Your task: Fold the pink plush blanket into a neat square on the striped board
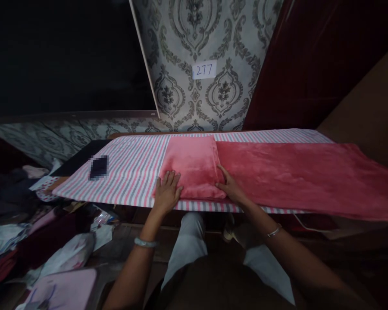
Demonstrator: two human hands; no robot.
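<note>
A plush pink-red blanket (297, 176) stretches along the right part of a striped cloth (129, 172) that covers a long table. Its left end is folded over into a squarish, thicker section in front of me. My left hand (167, 193) lies flat on the near left corner of that fold, fingers spread. At the fold's right edge, my right hand (230, 186) touches the blanket with thumb and fingers apart. Past the right hand, a single lower layer of the blanket runs to the right and hangs over the table's end.
A small dark, pixelated object (98, 167) rests on the cloth's left part. Behind the table are a large television (67, 56) and a wall with a paper marked 277 (204, 69). Clothes and bags pile up at lower left, near a pink stool-like surface (63, 288).
</note>
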